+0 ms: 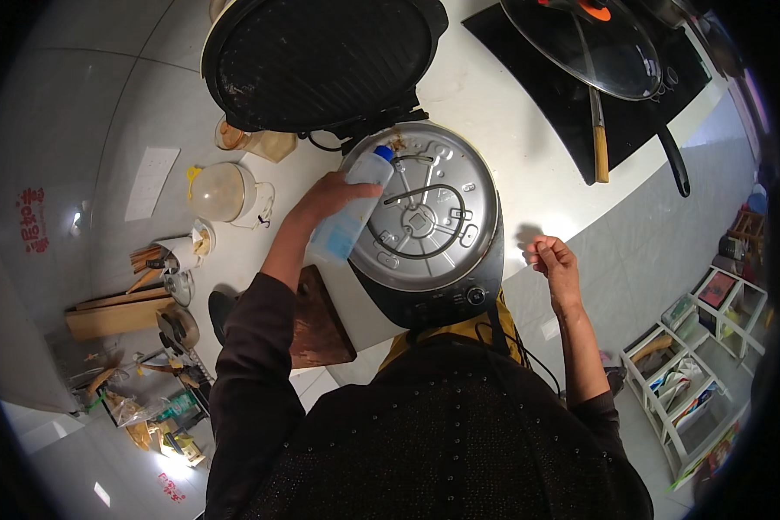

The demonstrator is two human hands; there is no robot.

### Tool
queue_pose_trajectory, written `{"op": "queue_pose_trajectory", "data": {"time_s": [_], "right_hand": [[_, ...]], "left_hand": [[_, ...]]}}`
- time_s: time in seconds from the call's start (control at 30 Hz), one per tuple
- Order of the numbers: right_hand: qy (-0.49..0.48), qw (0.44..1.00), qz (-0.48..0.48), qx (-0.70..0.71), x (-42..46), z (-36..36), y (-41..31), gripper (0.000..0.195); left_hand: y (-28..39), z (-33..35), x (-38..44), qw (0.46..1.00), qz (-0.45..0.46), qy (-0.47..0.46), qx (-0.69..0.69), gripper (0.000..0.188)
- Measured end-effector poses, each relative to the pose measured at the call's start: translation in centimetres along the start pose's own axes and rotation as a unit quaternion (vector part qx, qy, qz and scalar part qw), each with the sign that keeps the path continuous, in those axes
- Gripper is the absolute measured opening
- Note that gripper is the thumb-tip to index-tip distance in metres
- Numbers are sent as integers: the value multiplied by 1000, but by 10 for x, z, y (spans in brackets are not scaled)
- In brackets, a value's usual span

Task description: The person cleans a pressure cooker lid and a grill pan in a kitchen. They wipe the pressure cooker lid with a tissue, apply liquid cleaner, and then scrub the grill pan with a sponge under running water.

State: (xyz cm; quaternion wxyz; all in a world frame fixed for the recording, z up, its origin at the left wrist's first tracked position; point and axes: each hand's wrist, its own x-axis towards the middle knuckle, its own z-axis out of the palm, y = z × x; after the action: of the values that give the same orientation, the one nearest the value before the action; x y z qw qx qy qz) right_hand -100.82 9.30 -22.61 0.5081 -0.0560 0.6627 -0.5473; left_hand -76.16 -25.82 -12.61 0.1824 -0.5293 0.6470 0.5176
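My left hand [338,196] is wrapped around a translucent plastic bottle [354,211] with a blue cap [383,153]. The bottle leans over the left side of an electric baking pan's base [439,257]. Inside that base, a metal plate carries a curved heating element [463,218], and brown residue [398,142] marks its back edge. The pan's lid [325,65], with a dark ribbed plate, stands raised on its hinge behind. My right hand [554,263] is off to the right of the base, fingers curled together; no object shows in it.
At the back right, a frying pan with a glass lid [614,58] and a wooden-handled utensil [600,153] rest on a black cooktop [546,107]. A wooden board [318,318] lies front left. A domed egg cooker [221,193] and jars stand left. White racks [673,390] stand right.
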Motion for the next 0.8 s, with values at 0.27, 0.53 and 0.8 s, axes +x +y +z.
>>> {"op": "queue_pose_trajectory", "data": {"time_s": [0.27,0.53,0.8], "right_hand": [[4,1000,5,-1,2,4,-5,19],[-7,1000,10,-10,1,9,-7,18],[-8,1000,9,-13,2,13,-8,19]], "left_hand": [[-1,-3,-11,1000,-14,11,9,81],[0,8,-16,992,57,64,-88,71],[-4,17,-8,983,62,77,-157,65]]}}
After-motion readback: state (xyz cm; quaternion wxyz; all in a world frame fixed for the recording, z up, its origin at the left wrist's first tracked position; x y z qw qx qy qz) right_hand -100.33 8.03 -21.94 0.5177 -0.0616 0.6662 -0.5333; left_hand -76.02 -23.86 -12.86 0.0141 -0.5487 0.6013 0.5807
